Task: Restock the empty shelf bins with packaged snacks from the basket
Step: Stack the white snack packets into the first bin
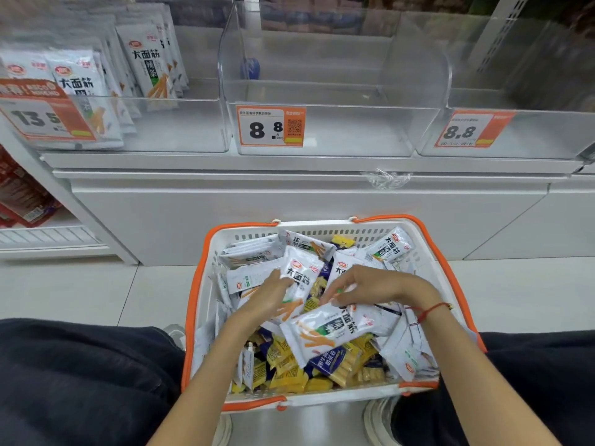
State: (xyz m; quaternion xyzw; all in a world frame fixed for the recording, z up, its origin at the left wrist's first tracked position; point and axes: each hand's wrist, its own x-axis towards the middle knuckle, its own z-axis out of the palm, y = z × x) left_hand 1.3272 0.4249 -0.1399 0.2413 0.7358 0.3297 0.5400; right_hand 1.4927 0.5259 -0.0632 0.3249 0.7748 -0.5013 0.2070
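Store aisle, white shelf (225, 160) carrying clear bins: left bin (180, 130) is holding white packs, middle bin (338, 130) and right bin (531, 136) are sitting empty, so restocking looks barely started. On the floor, basket (199, 284) is brimming with snacks. Left hand (270, 294) is gripping a white pack (301, 275); right hand (363, 286) is curling onto another pack (335, 329), grip unclear. Lower packs buried; bin backs blurred.

Well above the hands, three orange price tags front the shelf: 13.5 (43, 112) at far left, 8.8 (270, 125) straight ahead, another 8.8 (468, 129) to the right. Red packets (22, 194) sit low at far left. Pale floor tiles (96, 291) flank both sides.
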